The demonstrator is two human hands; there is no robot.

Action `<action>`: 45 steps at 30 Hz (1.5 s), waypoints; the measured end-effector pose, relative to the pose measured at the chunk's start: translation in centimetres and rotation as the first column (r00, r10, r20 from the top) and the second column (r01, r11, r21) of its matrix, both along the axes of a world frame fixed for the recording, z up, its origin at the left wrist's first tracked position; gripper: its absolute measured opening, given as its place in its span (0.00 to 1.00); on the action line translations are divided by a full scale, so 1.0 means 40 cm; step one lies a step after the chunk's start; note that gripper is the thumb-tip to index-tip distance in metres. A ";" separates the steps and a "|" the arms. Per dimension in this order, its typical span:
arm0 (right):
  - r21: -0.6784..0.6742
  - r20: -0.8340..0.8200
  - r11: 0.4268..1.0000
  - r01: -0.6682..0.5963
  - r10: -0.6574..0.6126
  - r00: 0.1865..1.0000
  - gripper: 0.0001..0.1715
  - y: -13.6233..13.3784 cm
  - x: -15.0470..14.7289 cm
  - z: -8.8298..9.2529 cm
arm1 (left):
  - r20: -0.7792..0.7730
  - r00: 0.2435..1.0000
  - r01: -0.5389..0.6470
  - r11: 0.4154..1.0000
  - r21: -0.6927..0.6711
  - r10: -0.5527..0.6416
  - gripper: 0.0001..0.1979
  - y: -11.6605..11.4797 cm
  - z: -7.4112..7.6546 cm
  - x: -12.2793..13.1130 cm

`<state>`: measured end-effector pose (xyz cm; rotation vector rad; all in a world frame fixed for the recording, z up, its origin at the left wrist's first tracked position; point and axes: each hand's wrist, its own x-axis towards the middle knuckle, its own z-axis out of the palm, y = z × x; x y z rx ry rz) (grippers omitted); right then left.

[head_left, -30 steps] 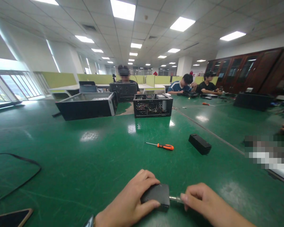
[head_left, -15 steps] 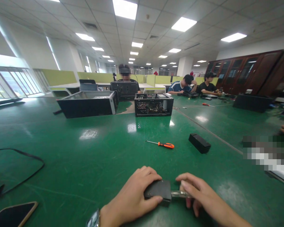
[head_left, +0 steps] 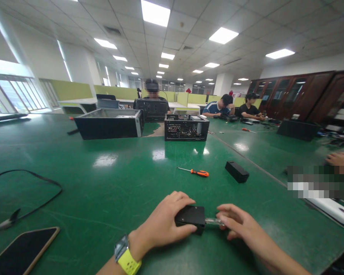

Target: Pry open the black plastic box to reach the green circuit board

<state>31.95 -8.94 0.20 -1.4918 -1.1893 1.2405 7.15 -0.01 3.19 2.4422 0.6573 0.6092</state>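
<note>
1. Gripping the small black box [head_left: 190,216] from its left side, the left hand [head_left: 164,226] has its fingers curled over the top and its thumb along the near edge. The box lies on the green table [head_left: 109,191], close to the person, about mid-view.
2. The right hand [head_left: 237,225] has its fingertips closed on a silvery part [head_left: 211,221] that sticks out of the box's right side.
3. A watch [head_left: 124,255] with a yellow strap sits on the left wrist.
4. Beyond the hands, well apart from them, an orange-handled screwdriver [head_left: 199,173] lies flat. A black block [head_left: 236,171] lies just to its right. Only bare table surface separates these from the hands.
5. Farther back stand an open computer case [head_left: 110,123] and a black mesh cage [head_left: 186,128], side by side.
6. At the near left a phone [head_left: 20,254] lies face up, with a black cable [head_left: 37,179] looped beyond it.
7. At the right, a white device [head_left: 332,211] lies on the table, and another person's hand [head_left: 340,158] rests near the frame edge, well apart from the box.
</note>
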 end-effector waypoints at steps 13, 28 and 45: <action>0.598 0.618 0.801 0.028 -0.483 0.620 0.38 -0.064 0.054 0.188 | 0.317 0.754 -0.644 0.743 0.181 0.576 0.18 0.023 -0.001 -0.311; 0.434 0.867 0.860 -0.269 -0.317 0.385 0.42 -0.052 -0.018 -0.147 | 0.339 0.678 -0.732 0.641 0.231 0.652 0.19 0.007 -0.065 -0.395; 0.138 0.647 0.943 -0.303 0.146 0.748 0.20 -0.022 -0.058 0.029 | 0.017 0.999 -0.048 0.991 -0.122 0.050 0.25 0.047 -0.051 -0.067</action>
